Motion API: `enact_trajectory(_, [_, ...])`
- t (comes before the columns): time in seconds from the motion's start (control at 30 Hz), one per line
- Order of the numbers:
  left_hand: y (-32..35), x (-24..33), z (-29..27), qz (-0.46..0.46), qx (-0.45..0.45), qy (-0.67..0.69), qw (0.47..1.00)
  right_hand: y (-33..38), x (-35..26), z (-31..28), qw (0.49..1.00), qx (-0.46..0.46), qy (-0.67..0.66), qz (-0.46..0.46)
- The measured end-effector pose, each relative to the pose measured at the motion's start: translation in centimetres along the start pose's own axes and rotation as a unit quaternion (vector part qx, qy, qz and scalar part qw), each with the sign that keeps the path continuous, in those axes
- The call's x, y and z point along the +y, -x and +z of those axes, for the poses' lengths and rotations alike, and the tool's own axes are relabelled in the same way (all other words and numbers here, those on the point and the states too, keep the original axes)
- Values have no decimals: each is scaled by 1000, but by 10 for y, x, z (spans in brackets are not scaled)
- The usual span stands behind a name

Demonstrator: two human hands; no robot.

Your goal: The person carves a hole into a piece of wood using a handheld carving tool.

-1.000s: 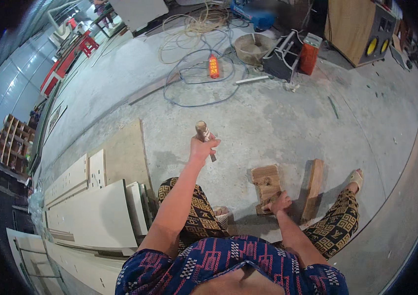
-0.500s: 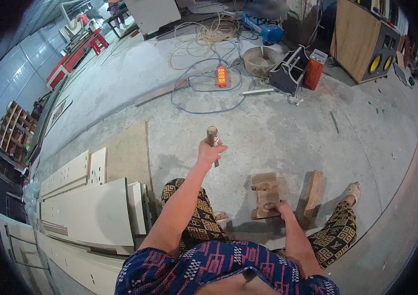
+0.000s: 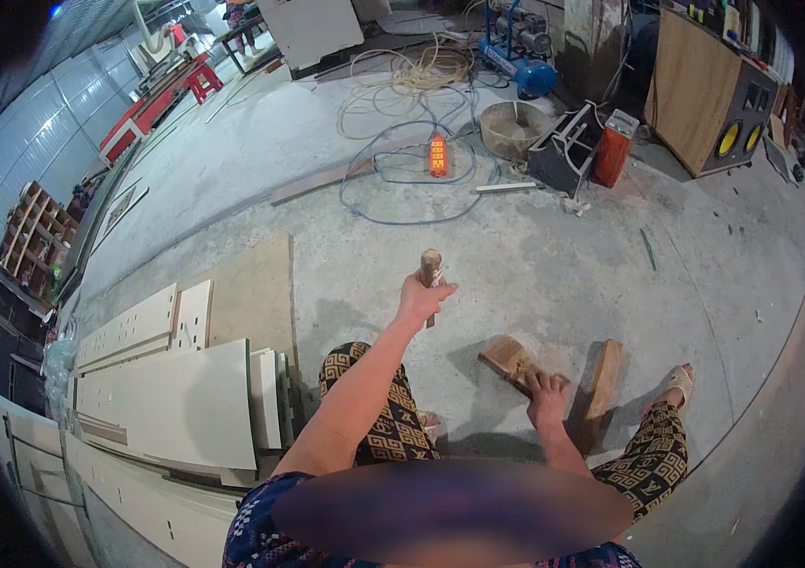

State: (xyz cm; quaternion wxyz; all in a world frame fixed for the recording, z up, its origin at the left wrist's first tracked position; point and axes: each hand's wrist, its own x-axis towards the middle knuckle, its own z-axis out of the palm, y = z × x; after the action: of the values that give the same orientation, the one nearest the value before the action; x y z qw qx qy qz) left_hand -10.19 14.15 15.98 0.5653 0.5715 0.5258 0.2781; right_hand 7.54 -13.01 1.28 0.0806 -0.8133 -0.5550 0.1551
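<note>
My left hand (image 3: 421, 301) is closed around the handle of a chisel (image 3: 432, 261), held upright over the concrete floor. The butt of its wooden handle points up, and a bit of dark blade shows below my fist. Low between my knees, my right hand (image 3: 547, 398) grips a brown wooden block (image 3: 506, 359) by its near end. The block is tilted with a narrow side up, and my fingers cover part of it. Just right of that hand, a longer wooden piece (image 3: 601, 383) lies on the floor, apart from the block.
Stacked cream panels (image 3: 166, 407) lie at my left. Ahead are a coiled blue cable with an orange power strip (image 3: 437, 156), a basin (image 3: 514, 130), a black tool carrier (image 3: 563, 151), a red can (image 3: 615, 149), a blue compressor (image 3: 527, 74) and a large speaker (image 3: 710, 95).
My right hand has turned the wooden block from broad face up to tilted on a narrow side. My left hand keeps the chisel upright. The whole view has shifted slightly.
</note>
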Motion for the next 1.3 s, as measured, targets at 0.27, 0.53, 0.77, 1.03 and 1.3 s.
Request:
enact_trajectory(0.27, [-2, -3, -11, 10, 1, -16, 1000, 7, 5, 49, 989, -105, 106, -7])
enact_trajectory(0.53, [19, -41, 41, -21, -91, -183, 979, -6, 11, 52, 978, -123, -97, 139])
enact_trajectory(0.77, [36, -78, 86, -56, -172, -114, 977, 18, 53, 34, 923, 84, -91, 364])
enact_trajectory(1.03, [42, -122, 134, -64, -175, 3, 983, 55, 129, 93, 797, 20, -288, 530])
enact_trajectory(1.3, [41, -124, 148, -34, -91, 10, 995, 53, 105, 65, 843, -48, -282, 455])
